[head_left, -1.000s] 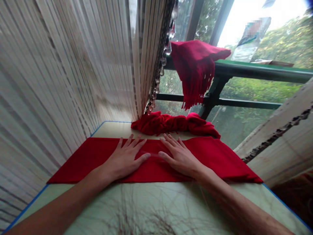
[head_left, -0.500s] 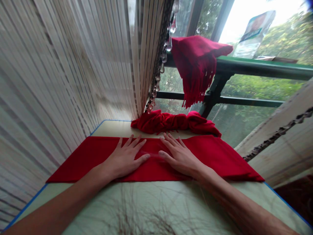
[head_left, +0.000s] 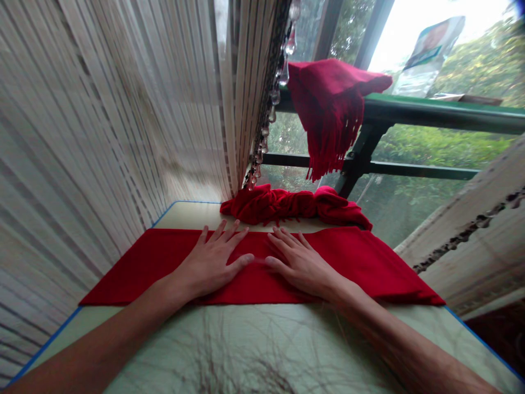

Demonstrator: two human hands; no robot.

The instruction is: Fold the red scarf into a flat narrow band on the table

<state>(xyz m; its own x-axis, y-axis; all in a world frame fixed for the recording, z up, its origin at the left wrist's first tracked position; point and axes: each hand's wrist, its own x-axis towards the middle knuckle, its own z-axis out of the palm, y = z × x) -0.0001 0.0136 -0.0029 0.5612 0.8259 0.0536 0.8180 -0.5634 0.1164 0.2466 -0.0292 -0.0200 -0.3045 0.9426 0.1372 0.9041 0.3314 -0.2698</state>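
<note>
Two bare hands, left (head_left: 211, 265) and right (head_left: 305, 265), lie open, fingers spread, on a flat red cloth (head_left: 348, 262) across a pale-green, blue-edged table (head_left: 246, 345). Lettering on the clear plastic packet (head_left: 429, 57) is illegible.

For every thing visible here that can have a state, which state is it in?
left hand: palm down, fingers spread
right hand: palm down, fingers spread
flat red cloth: spread across the table
bunched red cloth: crumpled
fringed red cloth: draped over the green rail, fringe hanging
plastic packet: leaning
left curtain: hanging
</note>
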